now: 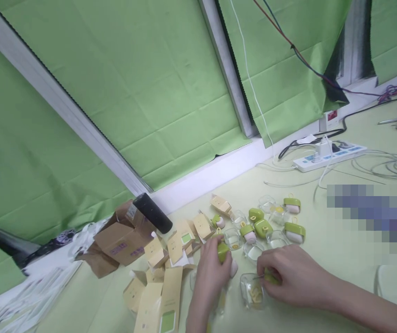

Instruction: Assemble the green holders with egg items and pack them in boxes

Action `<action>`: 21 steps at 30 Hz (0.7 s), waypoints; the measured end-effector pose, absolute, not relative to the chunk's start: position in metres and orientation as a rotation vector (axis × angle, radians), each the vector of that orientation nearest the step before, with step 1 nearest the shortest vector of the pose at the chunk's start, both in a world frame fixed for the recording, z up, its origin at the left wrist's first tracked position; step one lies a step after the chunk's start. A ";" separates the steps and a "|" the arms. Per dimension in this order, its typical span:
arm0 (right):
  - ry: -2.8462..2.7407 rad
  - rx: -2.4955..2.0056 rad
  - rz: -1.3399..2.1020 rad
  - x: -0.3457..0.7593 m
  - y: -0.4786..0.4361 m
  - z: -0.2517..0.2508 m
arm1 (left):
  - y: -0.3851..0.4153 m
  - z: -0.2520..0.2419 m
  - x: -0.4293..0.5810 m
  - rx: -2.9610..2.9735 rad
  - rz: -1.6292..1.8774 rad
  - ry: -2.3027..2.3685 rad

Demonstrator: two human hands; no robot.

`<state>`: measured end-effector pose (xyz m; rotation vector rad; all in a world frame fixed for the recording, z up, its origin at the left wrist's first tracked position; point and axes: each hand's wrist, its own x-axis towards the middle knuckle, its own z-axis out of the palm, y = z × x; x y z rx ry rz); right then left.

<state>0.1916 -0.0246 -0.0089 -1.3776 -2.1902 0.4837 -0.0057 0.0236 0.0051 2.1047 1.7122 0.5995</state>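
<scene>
Right now my left hand (212, 266) pinches a green piece (223, 252), and my right hand (287, 273) has its fingers closed on a second green piece (272, 276) just beside a clear container (253, 290); whether these two touch, I cannot tell. Toward the far edge of the counter (344, 268) lie more green-topped cases (294, 230), with opened cartons (150, 300) to my left.
</scene>
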 end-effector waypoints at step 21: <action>-1.904 -1.304 0.773 0.192 -0.019 -0.001 | 0.053 0.028 -0.004 1.813 0.799 1.762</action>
